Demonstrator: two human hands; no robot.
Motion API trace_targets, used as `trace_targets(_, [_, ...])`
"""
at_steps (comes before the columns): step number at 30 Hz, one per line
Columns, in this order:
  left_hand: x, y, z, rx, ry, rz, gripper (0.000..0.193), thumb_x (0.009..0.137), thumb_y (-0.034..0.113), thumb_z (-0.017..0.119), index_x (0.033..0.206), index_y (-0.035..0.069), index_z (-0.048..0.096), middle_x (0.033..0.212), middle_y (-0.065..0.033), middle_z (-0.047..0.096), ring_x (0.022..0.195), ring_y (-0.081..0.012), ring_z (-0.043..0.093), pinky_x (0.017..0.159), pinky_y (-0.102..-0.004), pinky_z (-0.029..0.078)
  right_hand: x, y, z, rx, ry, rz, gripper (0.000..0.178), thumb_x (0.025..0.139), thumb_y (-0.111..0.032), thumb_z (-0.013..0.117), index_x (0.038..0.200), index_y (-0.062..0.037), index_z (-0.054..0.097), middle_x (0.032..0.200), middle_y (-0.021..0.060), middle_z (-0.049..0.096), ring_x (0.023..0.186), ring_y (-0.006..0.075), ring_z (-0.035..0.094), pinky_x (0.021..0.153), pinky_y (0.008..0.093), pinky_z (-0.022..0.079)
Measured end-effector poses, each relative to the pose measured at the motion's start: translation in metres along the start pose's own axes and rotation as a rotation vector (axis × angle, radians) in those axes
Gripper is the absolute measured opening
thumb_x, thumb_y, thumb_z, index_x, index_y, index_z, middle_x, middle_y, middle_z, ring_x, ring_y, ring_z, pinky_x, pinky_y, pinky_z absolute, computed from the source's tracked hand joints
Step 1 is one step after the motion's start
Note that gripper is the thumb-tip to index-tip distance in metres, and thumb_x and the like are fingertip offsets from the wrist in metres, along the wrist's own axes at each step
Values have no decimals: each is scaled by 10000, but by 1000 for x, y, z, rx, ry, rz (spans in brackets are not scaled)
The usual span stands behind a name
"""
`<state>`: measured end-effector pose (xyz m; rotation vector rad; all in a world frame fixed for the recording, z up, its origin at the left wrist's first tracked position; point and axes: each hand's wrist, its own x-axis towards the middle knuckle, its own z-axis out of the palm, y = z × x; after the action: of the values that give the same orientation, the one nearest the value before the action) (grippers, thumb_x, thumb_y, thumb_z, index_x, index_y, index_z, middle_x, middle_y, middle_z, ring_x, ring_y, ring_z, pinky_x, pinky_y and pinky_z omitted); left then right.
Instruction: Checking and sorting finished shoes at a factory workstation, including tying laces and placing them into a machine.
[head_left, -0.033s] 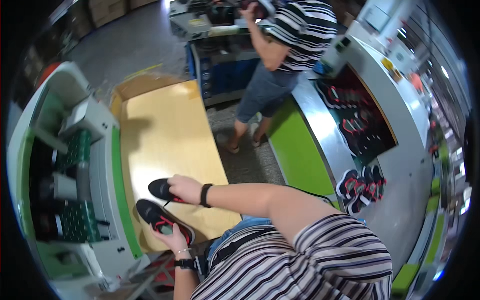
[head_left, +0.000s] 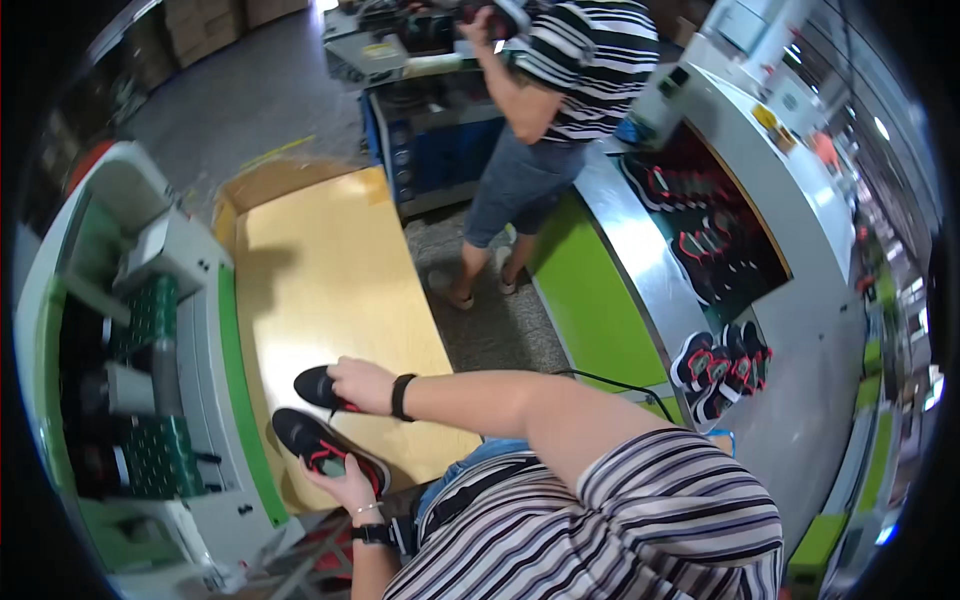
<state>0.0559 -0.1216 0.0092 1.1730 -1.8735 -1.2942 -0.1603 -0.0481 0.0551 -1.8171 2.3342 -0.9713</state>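
Over the near end of the pale desk (head_left: 330,270), side by side: a near black shoe (head_left: 312,436) with red laces, clamped in the left grip (head_left: 350,487) behind its toe, and a far black shoe (head_left: 314,385), clamped in the right grip (head_left: 362,385) with only its front part showing, toe to the left of the knuckles. Outward from there, along the left edge, a grey-and-green machine (head_left: 205,360); to the right, grouped black-and-red shoes (head_left: 722,368); beyond, a person (head_left: 590,75) in stripes.
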Motion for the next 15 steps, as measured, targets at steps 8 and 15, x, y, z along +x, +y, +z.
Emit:
trace_targets(8, [1, 9, -14, -72, -166, -34, 1038, 752, 67, 803, 1582, 35, 180, 1545, -178, 305, 1416, -303, 325, 1209, -416, 236, -27, 14, -38, 338, -245, -99, 228, 899, -195, 631, 997, 8, 664, 1073, 220, 664, 1027, 398, 634, 899, 461, 516])
trace_targets(15, [28, 11, -22, -277, -65, -164, 888, 727, 28, 716, 1500, 49, 281, 1343, -168, 476, 1278, -300, 472, 1114, -406, 378, -62, -10, -14, 475, 11, 538, 665, 841, -155, 765, 1442, -47, 501, 1310, 206, 620, 1213, 334, 614, 1026, 381, 489])
